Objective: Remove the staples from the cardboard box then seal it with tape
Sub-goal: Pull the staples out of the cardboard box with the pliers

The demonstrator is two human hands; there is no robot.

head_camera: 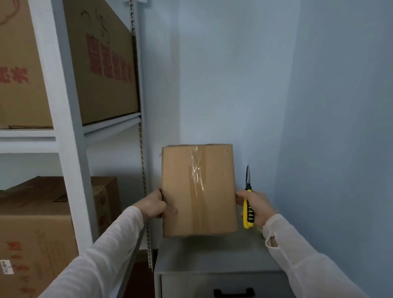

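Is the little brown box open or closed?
Closed. The cardboard box has its flaps lying flat, with shiny clear tape running down the middle seam. Its other sides are hidden.

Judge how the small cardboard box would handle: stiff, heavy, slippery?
Probably stiff: the cardboard box shows flat faces between the left hand and right hand. Likely light, since the right hand also grips pliers. Its clear tape strip may be slick.

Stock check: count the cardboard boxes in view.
5: the held box, two upper-shelf boxes, two lower-shelf boxes. Others may sit hidden behind them.
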